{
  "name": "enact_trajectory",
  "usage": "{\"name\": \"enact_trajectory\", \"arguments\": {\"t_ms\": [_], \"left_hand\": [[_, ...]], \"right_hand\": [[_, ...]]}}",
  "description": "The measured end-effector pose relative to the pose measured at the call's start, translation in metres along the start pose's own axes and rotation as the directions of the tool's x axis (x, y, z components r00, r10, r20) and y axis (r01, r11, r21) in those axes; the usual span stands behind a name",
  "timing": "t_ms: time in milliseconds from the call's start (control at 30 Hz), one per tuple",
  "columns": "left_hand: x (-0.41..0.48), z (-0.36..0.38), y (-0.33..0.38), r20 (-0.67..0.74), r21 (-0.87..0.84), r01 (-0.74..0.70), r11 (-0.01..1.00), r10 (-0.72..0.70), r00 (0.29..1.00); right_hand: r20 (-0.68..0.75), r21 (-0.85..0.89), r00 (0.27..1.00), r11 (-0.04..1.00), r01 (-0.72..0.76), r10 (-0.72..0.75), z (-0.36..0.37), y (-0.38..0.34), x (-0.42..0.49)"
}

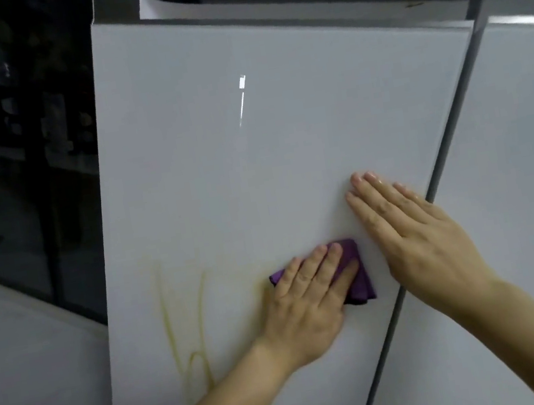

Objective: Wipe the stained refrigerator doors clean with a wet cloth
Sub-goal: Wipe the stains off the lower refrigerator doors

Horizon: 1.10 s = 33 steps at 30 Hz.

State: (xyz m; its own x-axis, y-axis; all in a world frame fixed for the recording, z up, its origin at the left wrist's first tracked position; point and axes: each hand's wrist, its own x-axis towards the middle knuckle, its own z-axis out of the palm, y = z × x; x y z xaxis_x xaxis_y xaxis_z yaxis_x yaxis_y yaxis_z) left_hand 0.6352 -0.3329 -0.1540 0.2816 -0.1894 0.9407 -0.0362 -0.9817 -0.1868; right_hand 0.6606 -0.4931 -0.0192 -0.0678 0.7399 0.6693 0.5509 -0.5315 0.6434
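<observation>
Two open grips lie flat on the refrigerator door (220,174): left grip (308,303) presses the purple cloth (361,287) right of the yellow stain (203,316), right grip (416,239) rests empty further right. Firm leftward strokes should lift it.

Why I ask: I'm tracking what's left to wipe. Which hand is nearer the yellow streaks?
Left. The left hand, pressing the purple cloth, sits to the right of the yellow streaks; the right hand lies flat on the door farther right, near its edge.
</observation>
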Motion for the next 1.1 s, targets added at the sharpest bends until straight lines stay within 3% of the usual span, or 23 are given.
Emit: {"name": "enact_trajectory", "arguments": {"t_ms": [100,200,300,400,533,600,667,767,833,933,1033,1100], "left_hand": [[-0.051,0.007,-0.043,-0.013,0.040,0.128,0.991,-0.127,0.992],[-0.098,0.008,-0.087,0.046,0.032,0.385,0.922,-0.387,0.921],[-0.125,0.005,-0.119,0.112,-0.052,0.660,0.749,-0.653,0.749],[-0.143,0.009,-0.152,0.118,-0.124,0.853,0.507,-0.846,0.520],[-0.144,0.013,-0.176,0.053,-0.280,0.940,0.195,-0.974,0.218],[-0.134,0.015,-0.163,0.036,-0.325,0.934,0.150,-0.985,0.171],[-0.128,0.020,-0.129,0.029,-0.316,0.920,0.232,-0.967,0.253],[-0.124,0.024,-0.054,0.078,-0.285,0.840,0.462,-0.862,0.500],[-0.118,0.022,-0.004,0.121,-0.282,0.743,0.607,-0.746,0.655],[-0.112,0.024,0.055,0.117,-0.191,0.485,0.853,-0.471,0.874],[-0.135,0.032,0.087,0.166,-0.123,0.147,0.981,-0.126,0.978],[-0.154,0.037,0.086,0.172,-0.077,-0.092,0.993,0.104,0.980]], "right_hand": [[0.056,0.028,0.994,0.995,0.096,-0.097,0.013,-0.031,-0.014],[0.136,0.065,0.969,0.977,0.201,-0.209,0.032,-0.065,-0.027],[0.137,0.066,0.969,0.978,0.196,-0.203,0.046,-0.081,-0.032],[0.107,0.031,0.975,0.981,0.192,-0.194,0.048,-0.080,-0.033],[0.090,0.000,0.978,0.982,0.191,-0.191,0.049,-0.080,-0.033],[0.088,-0.016,0.976,0.980,0.199,-0.197,0.050,-0.081,-0.033],[0.074,-0.005,0.978,0.981,0.196,-0.195,0.050,-0.081,-0.033],[0.042,0.032,0.985,0.986,0.166,-0.167,0.048,-0.082,-0.033],[0.050,0.035,0.984,0.985,0.170,-0.172,0.048,-0.082,-0.032],[0.036,0.011,0.981,0.982,0.189,-0.190,0.050,-0.083,-0.034],[0.009,0.004,0.975,0.975,0.221,-0.221,0.052,-0.081,-0.035],[0.013,0.017,0.973,0.973,0.230,-0.230,0.052,-0.079,-0.037]]}}
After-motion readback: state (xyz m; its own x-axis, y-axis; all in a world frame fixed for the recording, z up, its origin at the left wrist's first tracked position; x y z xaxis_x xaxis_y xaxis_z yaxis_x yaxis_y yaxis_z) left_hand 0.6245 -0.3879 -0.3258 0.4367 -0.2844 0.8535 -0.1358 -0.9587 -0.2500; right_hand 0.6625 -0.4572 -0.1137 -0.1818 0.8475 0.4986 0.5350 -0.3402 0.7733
